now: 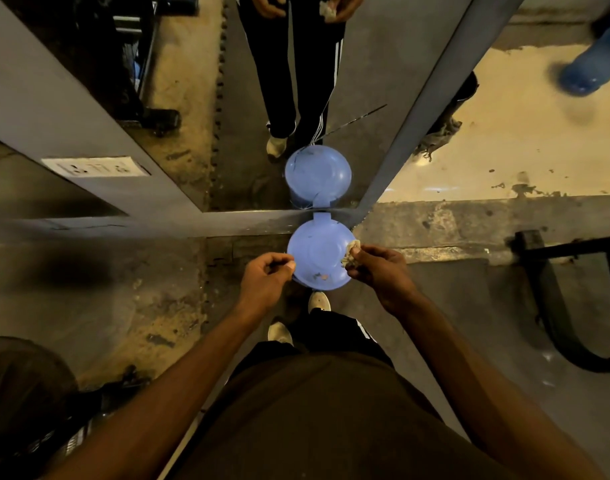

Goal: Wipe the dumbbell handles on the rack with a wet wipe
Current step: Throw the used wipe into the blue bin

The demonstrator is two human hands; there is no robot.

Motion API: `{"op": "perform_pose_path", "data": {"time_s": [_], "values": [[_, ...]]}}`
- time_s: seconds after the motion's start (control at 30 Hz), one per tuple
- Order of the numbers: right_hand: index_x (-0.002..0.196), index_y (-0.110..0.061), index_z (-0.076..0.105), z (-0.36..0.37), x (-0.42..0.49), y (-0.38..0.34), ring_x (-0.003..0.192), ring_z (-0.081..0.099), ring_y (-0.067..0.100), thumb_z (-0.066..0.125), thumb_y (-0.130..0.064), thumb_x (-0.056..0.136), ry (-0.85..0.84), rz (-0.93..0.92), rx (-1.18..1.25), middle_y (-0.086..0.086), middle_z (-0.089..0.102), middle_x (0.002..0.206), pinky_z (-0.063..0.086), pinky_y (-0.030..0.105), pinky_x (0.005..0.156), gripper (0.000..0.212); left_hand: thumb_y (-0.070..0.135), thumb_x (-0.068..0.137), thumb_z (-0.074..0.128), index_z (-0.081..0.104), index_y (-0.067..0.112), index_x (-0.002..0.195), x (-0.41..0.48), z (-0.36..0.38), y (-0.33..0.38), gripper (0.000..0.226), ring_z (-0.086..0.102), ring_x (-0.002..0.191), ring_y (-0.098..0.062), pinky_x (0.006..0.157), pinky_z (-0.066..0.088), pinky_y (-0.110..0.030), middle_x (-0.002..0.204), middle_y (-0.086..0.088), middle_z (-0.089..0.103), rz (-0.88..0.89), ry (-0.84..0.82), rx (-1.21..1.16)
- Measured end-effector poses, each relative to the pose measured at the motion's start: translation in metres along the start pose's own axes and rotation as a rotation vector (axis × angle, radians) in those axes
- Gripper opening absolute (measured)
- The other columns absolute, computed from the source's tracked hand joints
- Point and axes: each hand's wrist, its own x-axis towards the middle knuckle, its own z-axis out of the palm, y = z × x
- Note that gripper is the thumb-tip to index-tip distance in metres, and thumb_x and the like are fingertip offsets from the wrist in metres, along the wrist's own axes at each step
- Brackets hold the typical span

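Observation:
My right hand (376, 268) pinches a crumpled, dirty wet wipe (351, 252) above the right rim of a blue lidded bin (317, 251) that stands on the floor against a wall mirror. My left hand (267, 273) hovers over the bin's left edge with curled fingers, thumb near the fingertips, holding nothing I can see. Small bits of debris lie on the bin's lid. No dumbbells or rack handles show in view.
The mirror (255, 98) ahead reflects the bin, my legs and both hands. A black metal frame (556, 292) stands on the floor at the right. A round dark object (23, 382) sits at lower left. A blue water jug (594, 60) lies at upper right.

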Motion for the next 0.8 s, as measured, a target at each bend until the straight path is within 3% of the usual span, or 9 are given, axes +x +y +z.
{"op": "perform_pose_path", "data": {"time_s": [0.27, 0.57, 0.8], "values": [[0.110, 0.001, 0.069, 0.007, -0.010, 0.006, 0.075, 0.071, 0.023, 0.068, -0.006, 0.090, 0.025, -0.026, 0.037, 0.019, 0.071, 0.097, 0.056, 0.029, 0.066, 0.021, 0.013, 0.096, 0.066, 0.070, 0.016, 0.111, -0.003, -0.009, -0.005, 0.015, 0.066, 0.095, -0.015, 0.069, 0.050, -0.016, 0.107, -0.004, 0.071, 0.012, -0.041, 0.025], [0.100, -0.006, 0.069, -0.001, -0.021, 0.027, 0.077, 0.071, 0.025, 0.070, -0.006, 0.088, 0.057, -0.018, 0.065, 0.018, 0.071, 0.096, 0.057, 0.032, 0.067, 0.012, 0.011, 0.097, 0.065, 0.070, 0.017, 0.108, -0.009, -0.015, -0.020, 0.014, 0.067, 0.091, -0.013, 0.065, 0.050, -0.015, 0.103, -0.003, 0.071, 0.029, -0.064, 0.010], [0.101, -0.001, 0.071, -0.001, -0.014, 0.049, 0.068, 0.070, 0.019, 0.074, -0.011, 0.086, 0.099, 0.064, 0.041, 0.013, 0.072, 0.079, 0.056, 0.030, 0.064, 0.018, 0.012, 0.095, 0.068, 0.070, 0.022, 0.101, -0.001, -0.017, -0.033, 0.012, 0.067, 0.084, -0.014, 0.065, 0.049, -0.019, 0.095, -0.006, 0.072, -0.021, -0.052, -0.007]]}}
